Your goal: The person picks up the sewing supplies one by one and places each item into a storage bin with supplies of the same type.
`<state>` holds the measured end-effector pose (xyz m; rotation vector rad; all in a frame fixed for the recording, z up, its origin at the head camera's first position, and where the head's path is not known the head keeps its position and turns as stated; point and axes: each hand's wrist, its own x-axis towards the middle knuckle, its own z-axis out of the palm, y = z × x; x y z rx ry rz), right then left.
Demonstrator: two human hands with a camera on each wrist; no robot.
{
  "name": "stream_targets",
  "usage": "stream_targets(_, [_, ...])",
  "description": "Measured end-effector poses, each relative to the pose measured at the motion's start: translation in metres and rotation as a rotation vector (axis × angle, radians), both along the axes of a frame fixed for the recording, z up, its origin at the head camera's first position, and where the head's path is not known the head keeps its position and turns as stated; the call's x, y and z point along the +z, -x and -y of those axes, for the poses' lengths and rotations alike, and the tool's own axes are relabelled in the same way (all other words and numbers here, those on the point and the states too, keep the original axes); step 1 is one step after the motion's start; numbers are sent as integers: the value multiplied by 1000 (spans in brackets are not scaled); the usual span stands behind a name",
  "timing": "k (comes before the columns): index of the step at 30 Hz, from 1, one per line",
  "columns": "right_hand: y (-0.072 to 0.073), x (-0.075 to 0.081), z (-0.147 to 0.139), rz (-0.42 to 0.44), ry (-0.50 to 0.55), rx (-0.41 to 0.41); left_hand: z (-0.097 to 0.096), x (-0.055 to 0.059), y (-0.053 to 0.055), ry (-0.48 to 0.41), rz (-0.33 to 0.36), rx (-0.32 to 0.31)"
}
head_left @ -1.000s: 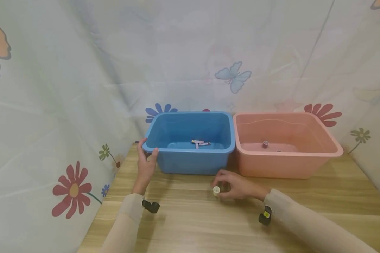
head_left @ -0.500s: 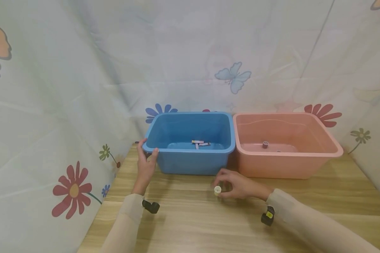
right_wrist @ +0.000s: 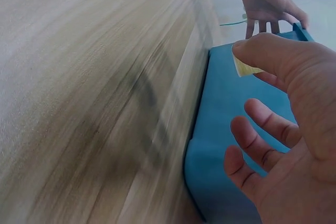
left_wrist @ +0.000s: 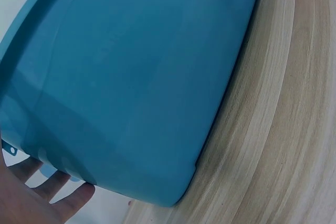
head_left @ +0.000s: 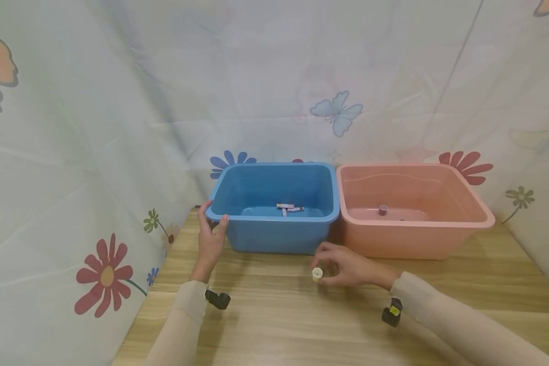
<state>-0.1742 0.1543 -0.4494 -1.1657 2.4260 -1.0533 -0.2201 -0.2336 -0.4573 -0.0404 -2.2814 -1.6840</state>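
My right hand [head_left: 349,267] pinches a small pale yellow cylinder [head_left: 317,274] with a round hollow end, held just in front of the blue tub [head_left: 274,236]. In the right wrist view the cylinder [right_wrist: 244,68] shows partly behind the thumb, and the other fingers are spread apart from it. My left hand [head_left: 212,244] grips the blue tub's front left corner, thumb on the rim and fingers along the side. Several thin, pale strips [head_left: 285,206] with dark ends lie on that tub's floor.
Right against the blue tub stands a pink tub [head_left: 400,241], with a small brownish cylinder [head_left: 383,210] and another piece, mostly hidden by the front rim, inside. Both tubs are on a wooden table [head_left: 265,325], backed by a flower-printed curtain [head_left: 265,76].
My right hand has drifted slightly to the right with the pale yellow cylinder, whose hollow end has tipped a little more toward the head camera. The left hand keeps its hold on the blue tub.
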Motion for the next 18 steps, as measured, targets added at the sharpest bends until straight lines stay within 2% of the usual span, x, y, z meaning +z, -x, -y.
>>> stream_targets(8, [-2, 8, -2, 2, -27, 3, -2, 0, -2, 5, -46, 10])
stream_targets(18, [-6, 21, -2, 18, -31, 7, 0, 1, -1, 5, -23, -2])
